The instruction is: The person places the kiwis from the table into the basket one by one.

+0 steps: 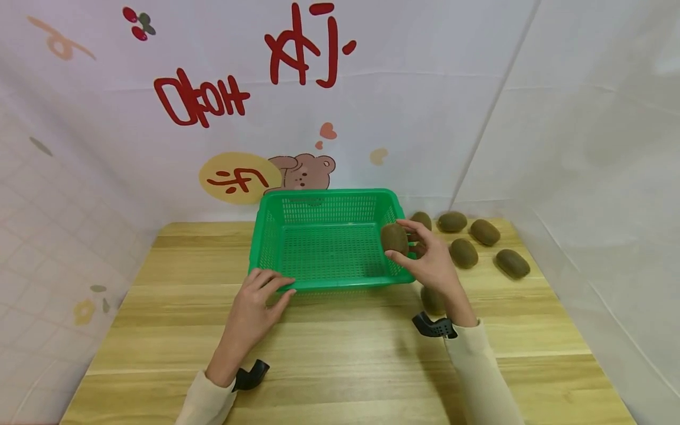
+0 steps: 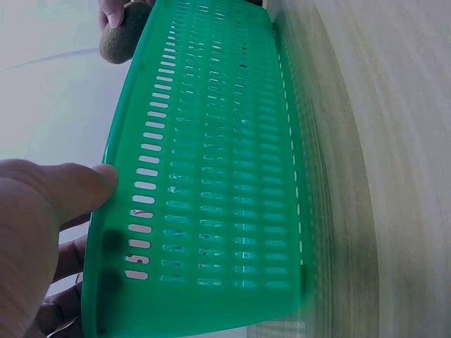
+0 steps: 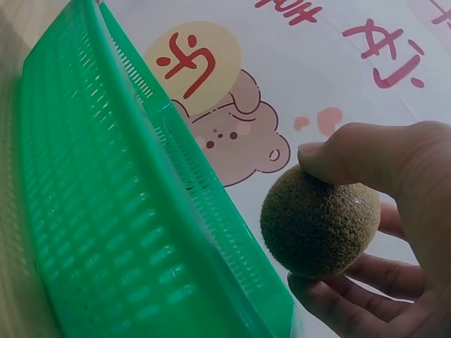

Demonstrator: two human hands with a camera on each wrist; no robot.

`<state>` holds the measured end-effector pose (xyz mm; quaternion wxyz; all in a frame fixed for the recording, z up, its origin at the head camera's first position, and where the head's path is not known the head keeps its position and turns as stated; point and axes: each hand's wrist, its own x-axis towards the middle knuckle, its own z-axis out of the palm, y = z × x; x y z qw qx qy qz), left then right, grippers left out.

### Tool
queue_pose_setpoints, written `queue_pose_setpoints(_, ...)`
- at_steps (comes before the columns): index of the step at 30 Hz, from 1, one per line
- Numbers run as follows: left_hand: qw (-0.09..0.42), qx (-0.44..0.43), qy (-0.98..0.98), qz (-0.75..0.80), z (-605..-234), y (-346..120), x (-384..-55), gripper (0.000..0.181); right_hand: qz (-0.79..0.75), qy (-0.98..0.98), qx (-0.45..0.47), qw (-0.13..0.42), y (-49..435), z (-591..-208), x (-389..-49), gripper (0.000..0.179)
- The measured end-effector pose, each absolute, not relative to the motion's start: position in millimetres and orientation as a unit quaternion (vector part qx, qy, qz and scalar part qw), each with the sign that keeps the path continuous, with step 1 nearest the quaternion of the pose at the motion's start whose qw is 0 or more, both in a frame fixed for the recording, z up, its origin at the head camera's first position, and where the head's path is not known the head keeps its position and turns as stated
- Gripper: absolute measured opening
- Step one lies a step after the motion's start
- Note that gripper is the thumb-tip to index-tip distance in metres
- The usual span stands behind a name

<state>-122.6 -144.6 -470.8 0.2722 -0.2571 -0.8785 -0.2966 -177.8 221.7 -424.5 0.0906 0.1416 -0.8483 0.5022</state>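
Observation:
A brown, fuzzy kiwi (image 1: 394,239) is held between the thumb and fingers of my right hand (image 1: 429,260), above the right end of a green plastic basket (image 1: 329,284). The right wrist view shows this kiwi (image 3: 320,222) up close, higher than the basket's rim, the thumb on top and fingertips beneath. At the basket's near left corner, my left hand (image 1: 260,301) grips the rim. From the left wrist, the thumb (image 2: 74,190) lies on the outer side of the basket wall (image 2: 204,211), with the other fingers over the rim, partly hidden. No fruit shows inside the basket.
Several more kiwis lie on the wooden table (image 1: 350,366) right of the basket, among them one at the far right (image 1: 512,264) and one (image 1: 432,301) partly behind my right wrist. A printed white cloth (image 1: 414,106) hangs behind the table and along both sides.

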Motion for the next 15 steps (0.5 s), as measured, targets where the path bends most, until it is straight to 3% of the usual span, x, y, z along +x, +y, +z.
queue_pose_setpoints(15, 0.287, -0.26, -0.874, -0.294, -469.7, -143.6, -122.1, 0.026, 0.49, -0.847, 0.162, 0.125, 223.9, -430.5, -176.2, 0.068)
